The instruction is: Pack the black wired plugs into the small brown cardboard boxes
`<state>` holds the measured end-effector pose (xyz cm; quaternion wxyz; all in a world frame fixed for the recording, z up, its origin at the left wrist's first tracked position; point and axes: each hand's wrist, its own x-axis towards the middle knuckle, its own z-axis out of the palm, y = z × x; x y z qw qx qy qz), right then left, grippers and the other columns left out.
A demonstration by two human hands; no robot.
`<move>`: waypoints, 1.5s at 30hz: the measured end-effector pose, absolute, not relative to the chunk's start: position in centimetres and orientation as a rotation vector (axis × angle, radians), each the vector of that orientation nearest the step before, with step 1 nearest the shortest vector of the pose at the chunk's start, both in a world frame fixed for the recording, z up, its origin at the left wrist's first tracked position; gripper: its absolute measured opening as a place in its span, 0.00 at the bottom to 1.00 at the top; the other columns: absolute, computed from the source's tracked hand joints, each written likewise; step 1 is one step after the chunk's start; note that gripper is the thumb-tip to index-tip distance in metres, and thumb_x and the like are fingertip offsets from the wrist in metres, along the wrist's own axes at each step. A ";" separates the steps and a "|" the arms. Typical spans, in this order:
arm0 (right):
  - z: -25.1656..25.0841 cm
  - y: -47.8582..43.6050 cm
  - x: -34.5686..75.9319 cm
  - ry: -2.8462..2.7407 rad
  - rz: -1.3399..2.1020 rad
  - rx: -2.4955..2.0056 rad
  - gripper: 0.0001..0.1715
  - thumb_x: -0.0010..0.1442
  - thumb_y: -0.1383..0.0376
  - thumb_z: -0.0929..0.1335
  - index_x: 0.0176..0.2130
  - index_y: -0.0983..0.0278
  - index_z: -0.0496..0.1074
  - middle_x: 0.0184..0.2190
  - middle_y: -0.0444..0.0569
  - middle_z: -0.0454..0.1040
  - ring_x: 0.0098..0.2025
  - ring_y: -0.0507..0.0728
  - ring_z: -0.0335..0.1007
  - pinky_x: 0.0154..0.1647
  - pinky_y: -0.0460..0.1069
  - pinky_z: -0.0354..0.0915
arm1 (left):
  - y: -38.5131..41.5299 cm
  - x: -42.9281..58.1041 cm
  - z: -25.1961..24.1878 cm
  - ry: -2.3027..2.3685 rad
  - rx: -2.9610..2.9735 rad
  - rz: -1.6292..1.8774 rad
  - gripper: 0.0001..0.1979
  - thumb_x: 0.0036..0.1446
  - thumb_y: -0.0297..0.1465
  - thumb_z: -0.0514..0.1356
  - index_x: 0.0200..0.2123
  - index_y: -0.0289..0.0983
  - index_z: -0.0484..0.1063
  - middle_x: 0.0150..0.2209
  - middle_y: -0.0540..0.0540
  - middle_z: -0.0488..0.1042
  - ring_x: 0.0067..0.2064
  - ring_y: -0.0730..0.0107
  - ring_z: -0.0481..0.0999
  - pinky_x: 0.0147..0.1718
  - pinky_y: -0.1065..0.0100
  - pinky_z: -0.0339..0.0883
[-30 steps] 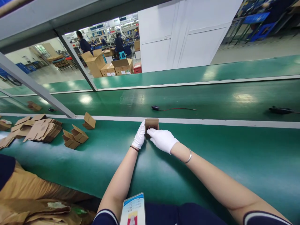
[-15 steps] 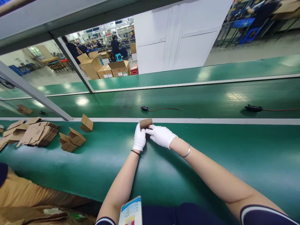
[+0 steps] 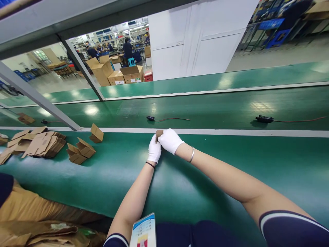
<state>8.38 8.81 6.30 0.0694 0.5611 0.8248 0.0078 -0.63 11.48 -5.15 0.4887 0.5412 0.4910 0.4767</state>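
A small brown cardboard box (image 3: 159,133) is held up over the near green surface, mostly covered by my gloves. My left hand (image 3: 154,150), in a white glove, is closed around its left and lower side. Across its right side and top lies my right hand (image 3: 170,140), gloved too, with bent fingers pressed on the box. What is inside the box cannot be seen. Just beyond my hands, a black plug-like part (image 3: 150,118) with a thin dark red wire rests on the far belt.
Left of me stand open small boxes (image 3: 82,151) and another open box (image 3: 96,133), beside a pile of flattened cartons (image 3: 46,144). A second black wired part (image 3: 264,119) lies on the belt at right. A slanted metal post (image 3: 41,94) rises at left.
My right hand has moved left and up over the box, now covering most of it. The black wired parts on the belt have shifted left.
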 end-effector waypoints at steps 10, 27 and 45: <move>5.5 8.8 9.1 2.483 -0.183 1.635 0.14 0.56 0.72 0.63 0.41 0.68 0.75 0.37 0.59 0.77 0.39 0.61 0.75 0.38 0.51 0.66 | 10.8 -0.9 -5.1 1.019 1.298 1.148 0.27 0.49 0.25 0.54 0.55 0.37 0.63 0.55 0.43 0.70 0.56 0.60 0.68 0.57 0.59 0.60; 2.5 14.6 20.1 2.288 0.280 1.990 0.14 0.57 0.76 0.60 0.39 0.79 0.72 0.31 0.72 0.74 0.36 0.66 0.73 0.36 0.55 0.56 | 13.5 -13.5 1.5 1.864 1.831 1.320 0.23 0.54 0.31 0.56 0.55 0.37 0.65 0.60 0.40 0.62 0.63 0.55 0.56 0.63 0.55 0.44; 1.8 13.1 33.6 1.981 0.492 2.636 0.22 0.57 0.68 0.59 0.52 0.68 0.66 0.49 0.60 0.67 0.49 0.62 0.60 0.44 0.52 0.54 | 22.5 -23.1 6.7 2.791 1.968 0.405 0.20 0.53 0.35 0.50 0.43 0.33 0.75 0.57 0.35 0.65 0.62 0.33 0.46 0.53 0.37 0.45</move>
